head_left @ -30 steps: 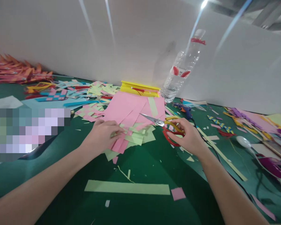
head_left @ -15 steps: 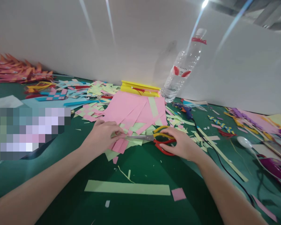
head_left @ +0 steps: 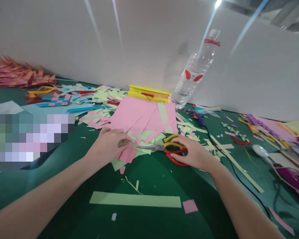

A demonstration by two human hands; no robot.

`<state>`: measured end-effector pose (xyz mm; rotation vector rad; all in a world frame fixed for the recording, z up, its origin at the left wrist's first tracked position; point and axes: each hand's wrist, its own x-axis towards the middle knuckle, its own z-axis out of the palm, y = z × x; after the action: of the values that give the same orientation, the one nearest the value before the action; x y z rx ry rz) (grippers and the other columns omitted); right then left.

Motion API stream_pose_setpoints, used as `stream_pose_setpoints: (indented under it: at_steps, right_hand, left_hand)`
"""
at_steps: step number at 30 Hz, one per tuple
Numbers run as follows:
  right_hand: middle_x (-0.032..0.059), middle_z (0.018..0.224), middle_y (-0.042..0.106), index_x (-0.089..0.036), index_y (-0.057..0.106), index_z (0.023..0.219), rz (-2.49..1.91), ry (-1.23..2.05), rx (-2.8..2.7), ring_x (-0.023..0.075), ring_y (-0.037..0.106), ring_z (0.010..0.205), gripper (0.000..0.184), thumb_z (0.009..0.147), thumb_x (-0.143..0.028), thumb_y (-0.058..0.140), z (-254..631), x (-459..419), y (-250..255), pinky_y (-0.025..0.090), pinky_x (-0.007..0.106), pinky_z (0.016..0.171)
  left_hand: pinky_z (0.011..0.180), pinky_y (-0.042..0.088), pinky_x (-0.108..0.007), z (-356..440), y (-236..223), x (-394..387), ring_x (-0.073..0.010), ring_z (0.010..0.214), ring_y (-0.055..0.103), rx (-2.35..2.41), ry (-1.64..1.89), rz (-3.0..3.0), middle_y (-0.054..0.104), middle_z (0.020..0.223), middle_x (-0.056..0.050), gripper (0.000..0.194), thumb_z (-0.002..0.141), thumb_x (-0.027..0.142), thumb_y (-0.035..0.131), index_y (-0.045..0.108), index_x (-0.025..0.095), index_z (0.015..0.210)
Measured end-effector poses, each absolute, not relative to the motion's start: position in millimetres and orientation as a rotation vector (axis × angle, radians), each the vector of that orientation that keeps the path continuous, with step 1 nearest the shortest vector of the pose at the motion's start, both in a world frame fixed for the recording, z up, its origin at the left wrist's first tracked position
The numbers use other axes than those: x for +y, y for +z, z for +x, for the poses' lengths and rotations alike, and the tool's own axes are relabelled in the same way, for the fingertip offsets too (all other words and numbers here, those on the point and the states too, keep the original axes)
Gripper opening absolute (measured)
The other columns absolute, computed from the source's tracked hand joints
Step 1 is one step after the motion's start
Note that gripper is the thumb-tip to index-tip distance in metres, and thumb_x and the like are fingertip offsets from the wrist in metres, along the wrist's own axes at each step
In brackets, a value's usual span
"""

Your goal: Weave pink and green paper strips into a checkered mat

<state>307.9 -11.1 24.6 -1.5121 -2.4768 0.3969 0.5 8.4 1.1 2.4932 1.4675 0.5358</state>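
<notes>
My right hand (head_left: pixel 193 151) grips scissors (head_left: pixel 174 149) with yellow and red handles, fingers in the loops. Their blades point left and look nearly closed, the tips close to my left fingertips. My left hand (head_left: pixel 113 141) is pinched closed, apparently on a small piece of paper (head_left: pixel 134 145), mostly hidden by the fingers. Beneath and behind the hands lie pink strips (head_left: pixel 127 154), pale green scraps and a large pink sheet (head_left: pixel 137 114). Nearer to me, a long pale green strip (head_left: pixel 136 199) and a pink square (head_left: pixel 190 206) rest on the green table (head_left: pixel 149 176).
A clear plastic bottle (head_left: pixel 195 71) stands against the wall behind a blue glue gun (head_left: pixel 195 116), whose black cord (head_left: pixel 233 167) runs along the right. A yellow folded tray (head_left: pixel 149 94) sits at the back. Paper scraps (head_left: pixel 77 91) are heaped left. A purple tool (head_left: pixel 291 179) lies right.
The scissors have shifted slightly to the right, and their blade tips now sit a little farther from my left fingertips. My left hand stays in place.
</notes>
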Motion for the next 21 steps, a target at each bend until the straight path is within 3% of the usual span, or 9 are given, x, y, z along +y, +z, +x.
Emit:
stream_pose_setpoints:
  at_steps: [7, 15, 19, 21]
  right_hand:
    - [0.0081, 0.119, 0.062, -0.023, 0.058, 0.109, -1.468, 0.424, -2.458, 0.0216, 0.064, 0.096, 0.034, 0.078, -0.039, 0.062, 318.2, -9.9, 28.9, 0.054, 0.037, 0.082]
    - [0.0117, 0.123, 0.06, -0.021, 0.052, 0.113, -1.462, 0.259, -2.386, 0.0244, 0.063, 0.102, 0.039, 0.081, -0.042, 0.058, 311.5, -14.5, 27.5, 0.053, 0.037, 0.083]
    - [0.0118, 0.12, 0.061, -0.021, 0.054, 0.111, -1.471, 0.272, -2.43, 0.0253, 0.063, 0.101, 0.036, 0.082, -0.042, 0.058, 300.3, -16.6, 24.0, 0.053, 0.039, 0.082]
    - [0.0115, 0.118, 0.062, -0.021, 0.055, 0.11, -1.488, 0.275, -2.441, 0.0252, 0.063, 0.097, 0.035, 0.081, -0.042, 0.057, 297.4, -16.9, 23.1, 0.053, 0.04, 0.081]
  left_hand:
    - [0.084, 0.027, -0.04, 1.3, 2.7, 9.0, -0.0188, 0.077, 0.058, 1.498, 0.542, 2.462, 0.067, 0.081, 0.0, 0.017, 0.085, 0.031, 0.053, 0.068, 0.023, 0.083]
    - [0.082, 0.034, -0.038, 0.7, 24.1, 4.9, -0.018, 0.066, 0.054, 1.456, 0.339, 2.411, 0.067, 0.066, 0.001, 0.03, 0.08, 0.048, 0.054, 0.072, 0.025, 0.071]
    - [0.067, 0.037, -0.034, -1.9, 25.5, 2.8, -0.0257, 0.078, 0.055, 1.451, 0.223, 2.391, 0.073, 0.074, -0.003, 0.025, 0.077, 0.036, 0.052, 0.073, 0.025, 0.068]
    - [0.064, 0.038, -0.033, -2.2, 25.6, 2.8, -0.0255, 0.075, 0.057, 1.419, 0.207, 2.415, 0.073, 0.072, -0.006, 0.024, 0.073, 0.031, 0.053, 0.074, 0.023, 0.066]
